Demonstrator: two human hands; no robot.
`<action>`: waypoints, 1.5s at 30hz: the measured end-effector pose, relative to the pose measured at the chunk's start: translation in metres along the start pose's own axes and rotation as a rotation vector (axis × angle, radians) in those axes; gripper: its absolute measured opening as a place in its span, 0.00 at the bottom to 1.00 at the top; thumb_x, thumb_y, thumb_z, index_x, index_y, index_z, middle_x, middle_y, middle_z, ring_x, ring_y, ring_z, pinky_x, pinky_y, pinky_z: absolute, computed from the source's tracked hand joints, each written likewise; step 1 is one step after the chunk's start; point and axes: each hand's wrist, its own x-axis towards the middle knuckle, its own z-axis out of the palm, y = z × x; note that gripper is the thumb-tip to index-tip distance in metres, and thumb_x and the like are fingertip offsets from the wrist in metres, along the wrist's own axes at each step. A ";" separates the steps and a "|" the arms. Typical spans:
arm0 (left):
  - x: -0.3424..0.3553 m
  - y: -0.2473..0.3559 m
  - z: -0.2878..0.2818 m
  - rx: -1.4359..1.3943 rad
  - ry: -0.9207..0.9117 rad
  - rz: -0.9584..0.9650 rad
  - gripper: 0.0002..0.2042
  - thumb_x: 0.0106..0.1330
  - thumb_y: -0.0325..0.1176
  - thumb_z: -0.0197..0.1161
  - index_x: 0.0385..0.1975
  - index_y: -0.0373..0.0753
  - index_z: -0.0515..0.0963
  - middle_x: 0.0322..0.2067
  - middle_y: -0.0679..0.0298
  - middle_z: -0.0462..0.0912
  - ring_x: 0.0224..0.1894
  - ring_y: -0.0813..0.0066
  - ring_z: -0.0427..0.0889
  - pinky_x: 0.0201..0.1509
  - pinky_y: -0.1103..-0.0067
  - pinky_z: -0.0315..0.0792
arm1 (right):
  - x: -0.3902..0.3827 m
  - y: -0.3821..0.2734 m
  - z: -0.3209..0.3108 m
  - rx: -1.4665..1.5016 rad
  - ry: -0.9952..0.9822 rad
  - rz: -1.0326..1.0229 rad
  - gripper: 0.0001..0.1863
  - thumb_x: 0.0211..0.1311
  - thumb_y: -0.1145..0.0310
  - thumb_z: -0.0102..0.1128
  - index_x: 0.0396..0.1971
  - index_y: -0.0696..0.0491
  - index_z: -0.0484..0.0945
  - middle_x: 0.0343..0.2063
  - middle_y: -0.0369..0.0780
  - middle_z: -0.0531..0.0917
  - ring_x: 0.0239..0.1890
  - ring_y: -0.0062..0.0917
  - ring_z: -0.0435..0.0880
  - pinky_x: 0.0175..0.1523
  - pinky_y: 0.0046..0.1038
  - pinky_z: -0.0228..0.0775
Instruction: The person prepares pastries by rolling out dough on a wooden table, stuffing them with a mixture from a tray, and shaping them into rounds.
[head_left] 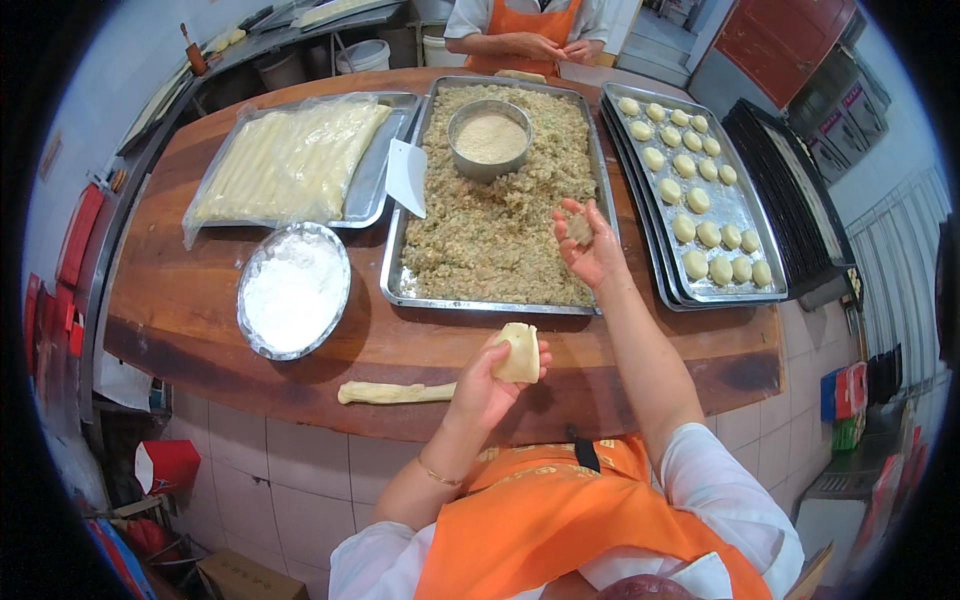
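Nearest: worker's orange apron (540, 520), at the near edge of the wooden table (200, 290). L hand (480, 385) raised over that edge, fingers closed on a flattened dough piece (518, 355), gripped btwn thumb and fingertips. Just L of the wrist, a dough rope (395, 393) lies lengthwise along the table edge.

Beyond, on L: oval metal bowl (290, 354) w/ white flour (295, 288). On R, R hand (592, 250) over the R side of the filling tray (490, 306); palm up, fingers half-curled round a filling lump (579, 230). Tray (center) holds a thick layer of chopped filling (480, 240).

Mid-to-far: white scraper (405, 178) at the tray's L rim; round metal bowl (490, 170) w/ pale granular matl. (490, 135), set on the filling. Far L: metal tray (400, 115) w/ dough strips (290, 160) side by side under clear plastic. Far R: baking tray (735, 195) w/ round dough balls (697, 200) in rough rows, nr. dark stacked trays (785, 190).

Farthest: co-worker's hands (550, 48), held together before an orange apron; contents, if any, can't tell.
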 end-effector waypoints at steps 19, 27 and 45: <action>0.115 0.020 0.046 0.100 0.143 0.203 0.15 0.80 0.35 0.48 0.57 0.33 0.70 0.54 0.58 0.78 0.56 0.68 0.78 0.59 0.69 0.74 | -0.046 0.017 0.014 -1.327 -0.339 -0.805 0.19 0.68 0.66 0.60 0.57 0.51 0.74 0.57 0.42 0.78 0.64 0.36 0.72 0.69 0.42 0.60; 0.124 0.012 0.007 0.193 0.094 0.197 0.13 0.79 0.38 0.50 0.55 0.38 0.73 0.49 0.60 0.80 0.52 0.69 0.80 0.61 0.66 0.74 | -0.066 0.017 0.016 -1.663 -0.314 -0.765 0.23 0.60 0.76 0.64 0.57 0.48 0.80 0.51 0.44 0.79 0.53 0.36 0.78 0.59 0.38 0.67; 0.120 -0.001 0.020 0.351 0.203 0.402 0.09 0.79 0.30 0.48 0.52 0.37 0.72 0.43 0.64 0.80 0.41 0.78 0.80 0.46 0.79 0.77 | -0.060 0.044 -0.001 -1.500 -0.271 -1.092 0.15 0.53 0.78 0.68 0.43 0.52 0.81 0.37 0.42 0.79 0.37 0.39 0.82 0.41 0.35 0.77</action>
